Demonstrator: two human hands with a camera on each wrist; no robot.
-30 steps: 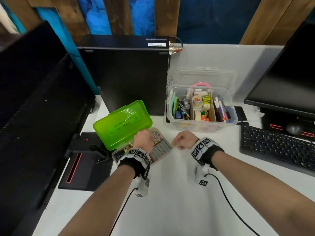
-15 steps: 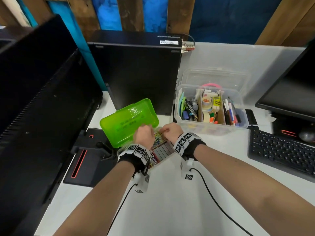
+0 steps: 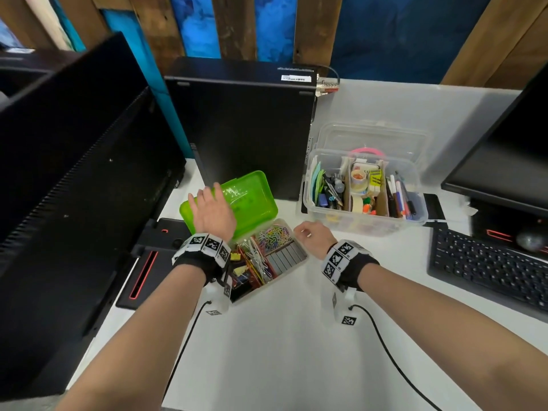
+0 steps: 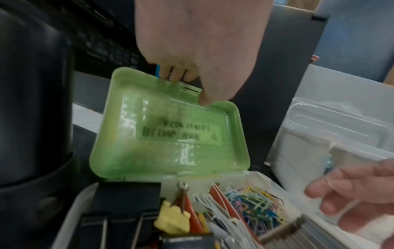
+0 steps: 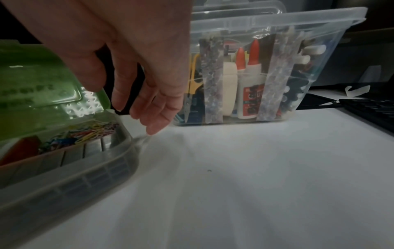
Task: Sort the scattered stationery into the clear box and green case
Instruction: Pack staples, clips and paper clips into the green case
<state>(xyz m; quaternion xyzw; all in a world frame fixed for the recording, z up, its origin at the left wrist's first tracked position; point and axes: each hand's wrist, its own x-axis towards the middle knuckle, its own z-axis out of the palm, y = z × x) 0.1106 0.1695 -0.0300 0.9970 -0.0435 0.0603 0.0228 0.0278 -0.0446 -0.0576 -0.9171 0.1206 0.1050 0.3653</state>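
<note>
- On the white counter (image 3: 267,351), between a black computer tower (image 3: 243,126) and the person, the green case (image 3: 252,200) stands open, its green lid raised and its clear base full.
- Left hand (image 3: 212,213): reaches over the raised lid; the left wrist view shows its fingertips (image 4: 173,76) curled over the lid's top edge and the thumb against the lid's inner face, so it grips the lid.
- Right hand (image 3: 314,237): relaxed and holding nothing, fingers loosely bent, just beside the case's right corner, above the counter.
- Inside the case's base lie coloured paper clips (image 3: 274,235), a row of grey staples (image 3: 287,256) and black binder clips (image 4: 119,217).
- Clear box (image 3: 412,221): stands right of the case, near the right hand, its lid tipped back; it holds pens, tape rolls and glue bottles (image 5: 248,94).
- A black keyboard (image 3: 489,268) lies at the far right.
</note>
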